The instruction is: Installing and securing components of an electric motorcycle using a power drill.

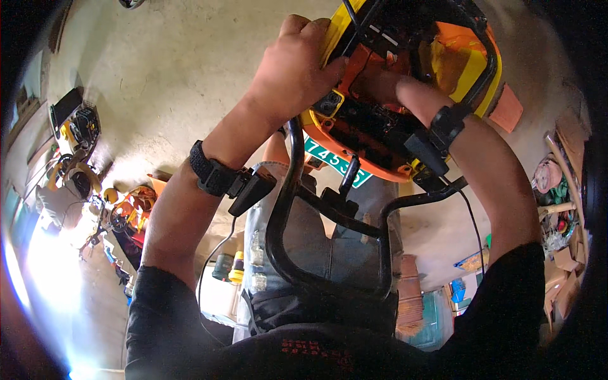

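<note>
At the top, my left hand (pixel 294 69) wraps round the yellow edge (pixel 335 28) of an orange, yellow and black plastic housing (pixel 342 139). My right hand (pixel 405 92) reaches inside it among dark parts, its fingers hidden. A black tubular frame (pixel 288 209) hangs below the housing, over my grey trousers (pixel 345 253). A green plate (pixel 329 155) shows behind the housing's lower edge. Both my wrists carry black straps (pixel 212 174) with small devices and cables.
Machines with yellow parts (pixel 82 126) and orange items (pixel 136 209) crowd the left, near bright light. Wood and cardboard pieces (pixel 567 259) lie at the right with cloth (pixel 544 177). An orange panel (pixel 506 107) sits beyond the housing. Yellow and dark containers (pixel 235 272) stand lower left.
</note>
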Available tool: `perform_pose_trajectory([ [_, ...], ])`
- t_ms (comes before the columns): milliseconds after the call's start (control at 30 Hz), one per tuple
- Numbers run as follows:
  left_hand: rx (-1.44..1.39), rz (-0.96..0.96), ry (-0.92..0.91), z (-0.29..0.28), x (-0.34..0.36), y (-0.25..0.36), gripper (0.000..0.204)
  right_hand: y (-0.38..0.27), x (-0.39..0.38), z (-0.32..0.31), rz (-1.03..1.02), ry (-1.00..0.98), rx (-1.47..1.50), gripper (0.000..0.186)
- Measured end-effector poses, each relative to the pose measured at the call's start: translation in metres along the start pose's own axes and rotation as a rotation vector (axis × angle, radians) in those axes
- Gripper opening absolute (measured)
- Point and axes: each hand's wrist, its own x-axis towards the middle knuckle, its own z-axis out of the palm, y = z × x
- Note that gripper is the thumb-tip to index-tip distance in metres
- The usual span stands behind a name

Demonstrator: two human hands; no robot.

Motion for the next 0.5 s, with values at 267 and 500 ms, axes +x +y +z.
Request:
perform_pose_trajectory([
  [267,0.056,0.006,0.025,-0.003,-0.007,-0.009,0.051,-0.029,-0.019,-0.084,0.379,-0.022,0.488,0.019],
  [500,-0.122,0.025,0.155,0.009,-0.014,-0.014,0.066,-0.020,-0.015,-0.027,0.297,-0.092,0.300,0.029],
])
